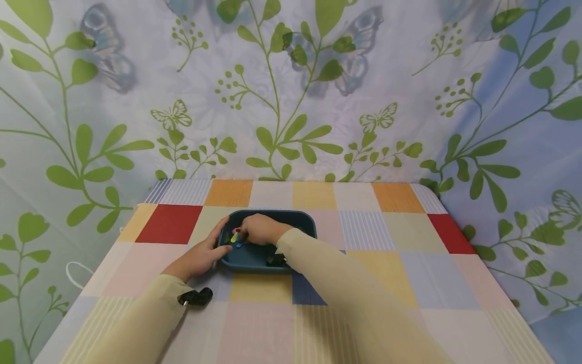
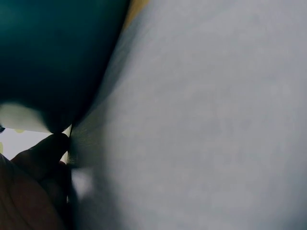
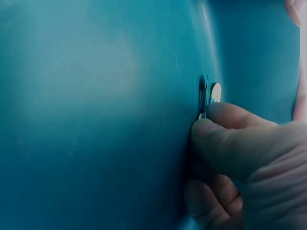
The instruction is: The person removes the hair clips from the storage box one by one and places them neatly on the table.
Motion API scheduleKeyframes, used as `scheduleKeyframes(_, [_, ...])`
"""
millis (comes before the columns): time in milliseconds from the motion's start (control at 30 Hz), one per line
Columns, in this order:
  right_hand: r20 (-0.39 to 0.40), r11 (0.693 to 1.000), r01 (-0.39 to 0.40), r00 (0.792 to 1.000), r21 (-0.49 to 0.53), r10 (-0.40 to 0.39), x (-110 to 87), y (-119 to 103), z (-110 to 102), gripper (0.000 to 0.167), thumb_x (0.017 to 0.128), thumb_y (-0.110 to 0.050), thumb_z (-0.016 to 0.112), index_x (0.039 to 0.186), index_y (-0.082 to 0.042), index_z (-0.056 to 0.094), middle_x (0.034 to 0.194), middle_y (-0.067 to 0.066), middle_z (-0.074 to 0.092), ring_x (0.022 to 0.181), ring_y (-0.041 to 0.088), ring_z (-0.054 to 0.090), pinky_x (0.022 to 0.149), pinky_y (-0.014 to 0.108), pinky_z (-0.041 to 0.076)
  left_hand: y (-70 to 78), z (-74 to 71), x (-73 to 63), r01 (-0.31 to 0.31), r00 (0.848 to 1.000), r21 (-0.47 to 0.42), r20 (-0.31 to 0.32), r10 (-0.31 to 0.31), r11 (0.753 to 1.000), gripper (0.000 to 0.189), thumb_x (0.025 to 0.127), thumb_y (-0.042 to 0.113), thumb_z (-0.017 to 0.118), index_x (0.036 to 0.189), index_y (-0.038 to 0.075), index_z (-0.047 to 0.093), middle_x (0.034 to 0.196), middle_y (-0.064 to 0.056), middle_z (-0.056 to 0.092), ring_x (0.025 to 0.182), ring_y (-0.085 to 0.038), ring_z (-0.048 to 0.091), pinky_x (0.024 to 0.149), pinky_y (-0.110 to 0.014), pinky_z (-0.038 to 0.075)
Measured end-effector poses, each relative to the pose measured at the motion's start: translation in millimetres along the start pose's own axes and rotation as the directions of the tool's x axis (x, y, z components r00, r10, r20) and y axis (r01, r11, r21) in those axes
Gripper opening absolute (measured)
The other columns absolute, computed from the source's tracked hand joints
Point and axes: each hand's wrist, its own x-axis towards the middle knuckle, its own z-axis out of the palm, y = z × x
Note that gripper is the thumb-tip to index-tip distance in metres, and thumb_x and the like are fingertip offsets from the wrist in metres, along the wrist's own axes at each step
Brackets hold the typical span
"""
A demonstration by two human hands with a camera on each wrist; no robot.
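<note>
A dark teal tray (image 1: 254, 267) stands on the table with several small colourful hair clips in its left end. Among them are a yellow clip (image 1: 234, 237) and a blue clip (image 1: 239, 245). My right hand (image 1: 263, 230) reaches down inside the tray. In the right wrist view, its thumb and a finger pinch a thin hair clip (image 3: 206, 96) seen edge-on, beside a pale round-ended clip (image 3: 216, 91). My left hand (image 1: 203, 257) rests against the tray's left side, fingers extended along the rim and thumb at the front corner. The left wrist view shows mostly cloth and the tray's outer wall (image 2: 53, 52).
A patchwork cloth (image 1: 254, 323) covers the table under the tray. Behind it hangs a curtain (image 1: 291, 101) with leaves and butterflies. A white cord loop (image 1: 73, 273) shows past the table's left edge. Dark wrist cameras sit at both cuffs.
</note>
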Motion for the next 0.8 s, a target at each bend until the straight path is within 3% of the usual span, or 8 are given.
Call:
scheduleKeyframes(300, [-0.015,0.997,0.004,1.000,-0.072,-0.005,3.2,0.0,2.6,0.020,0.100,-0.019,0.072,0.117,-0.024,0.083,0.121,-0.008,0.077,0.118,0.008,0.069,0.106,0.022,0.052,1.3,1.4,-1.3,0.006,1.000,-0.006,-0.002,-0.006,1.000,0.085,0.106,0.034,0.055,0.168,0.044,-0.002,0.177,-0.019,0.006,0.158,-0.049,0.019,0.122,-0.076,0.022])
scheduleKeyframes(800, [-0.037,1.000,-0.027,0.999,-0.006,0.027,1.0,-0.7,2.3,0.019,0.101,-0.019,0.071,0.115,-0.021,0.084,0.119,-0.007,0.078,0.112,0.007,0.070,0.105,0.024,0.053,3.2,2.2,-1.2,0.008,1.000,0.008,-0.005,-0.008,1.000,0.084,0.106,0.035,0.054,0.169,0.043,-0.002,0.177,-0.019,0.007,0.159,-0.049,0.019,0.121,-0.076,0.023])
